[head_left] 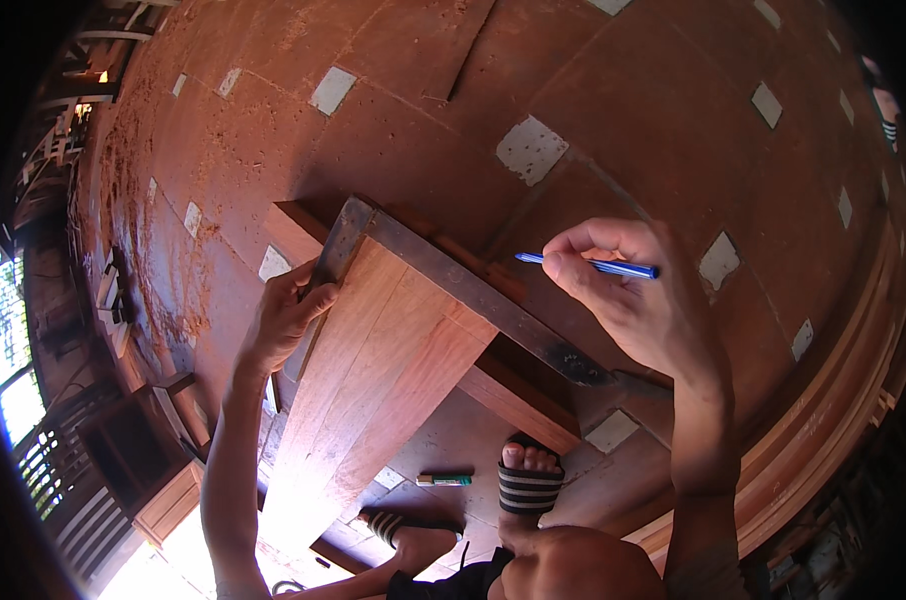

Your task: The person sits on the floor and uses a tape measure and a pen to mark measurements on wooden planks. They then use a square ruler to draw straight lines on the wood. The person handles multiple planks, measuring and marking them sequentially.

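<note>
A dark metal carpenter's square [473, 297] lies across the far end of a wide reddish wooden board [383, 345]. Its long arm runs along the end, and its short arm goes down the board's left edge. My left hand [281, 325] grips that short arm, thumb on top; the fingertips beyond the edge are partly hidden. Above and to the right of the square, my right hand [638, 295] pinches a blue pen [628, 269]. The pen's tip points left and is apart from the board. Under the board's far end rests a wooden beam [523, 400].
A green and white marker [443, 480] lies on the tiled floor [623, 120] near my striped sandals [530, 490]. Long planks [823, 385] are stacked at the right. Wooden furniture parts [168, 500] stand at the left, with sawdust and shavings [163, 260] on the floor beyond.
</note>
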`<state>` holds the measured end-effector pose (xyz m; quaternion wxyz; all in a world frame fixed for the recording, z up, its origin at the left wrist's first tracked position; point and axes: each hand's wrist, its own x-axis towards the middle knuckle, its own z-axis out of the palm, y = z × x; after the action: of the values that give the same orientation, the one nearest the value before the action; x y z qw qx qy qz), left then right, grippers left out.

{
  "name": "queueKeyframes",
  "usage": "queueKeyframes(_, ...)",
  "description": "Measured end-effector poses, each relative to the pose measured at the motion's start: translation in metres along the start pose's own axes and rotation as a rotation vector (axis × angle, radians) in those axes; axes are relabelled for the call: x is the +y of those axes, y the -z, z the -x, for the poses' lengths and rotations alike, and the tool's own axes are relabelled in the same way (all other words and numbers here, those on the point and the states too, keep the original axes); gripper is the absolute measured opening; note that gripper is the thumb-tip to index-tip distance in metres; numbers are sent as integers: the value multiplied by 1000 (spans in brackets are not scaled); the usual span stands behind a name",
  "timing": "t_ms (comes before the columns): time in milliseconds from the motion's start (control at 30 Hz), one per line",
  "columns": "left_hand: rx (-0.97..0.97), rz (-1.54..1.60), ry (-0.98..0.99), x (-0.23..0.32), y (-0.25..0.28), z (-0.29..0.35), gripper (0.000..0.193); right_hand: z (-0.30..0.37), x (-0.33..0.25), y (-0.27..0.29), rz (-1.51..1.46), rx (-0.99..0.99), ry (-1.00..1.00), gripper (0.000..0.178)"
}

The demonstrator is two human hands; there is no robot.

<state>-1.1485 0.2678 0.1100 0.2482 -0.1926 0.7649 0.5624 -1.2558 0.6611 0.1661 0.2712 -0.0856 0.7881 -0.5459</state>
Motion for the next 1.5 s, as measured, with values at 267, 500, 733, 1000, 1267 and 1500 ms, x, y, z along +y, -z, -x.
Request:
queueKeyframes(267, -3, -21, 0, 0, 1, 0, 52, -46, -8, -29, 22, -46, 189, 33)
queueKeyframes(500, 8, -29, -13, -3, -1, 0, 52, -92, -10, -66, 66, -133, 255, 32)
queueKeyframes(733, 22, -47, -47, -5, -2, -1, 56, -98, -13, -71, 174, -170, 271, 36)
queueKeyframes(1000, 6, -57, 22, -2, 0, 0, 54, -96, -26, -66, 297, -186, 323, 31)
queueKeyframes(1267, 6, -34, -4, -3, -1, -1, 46, -76, -34, -50, 402, -268, 231, 32)
queueKeyframes(1500, 21, -32, -30, -6, -1, -2, 55, -55, -39, -36, 404, -194, 226, 26)
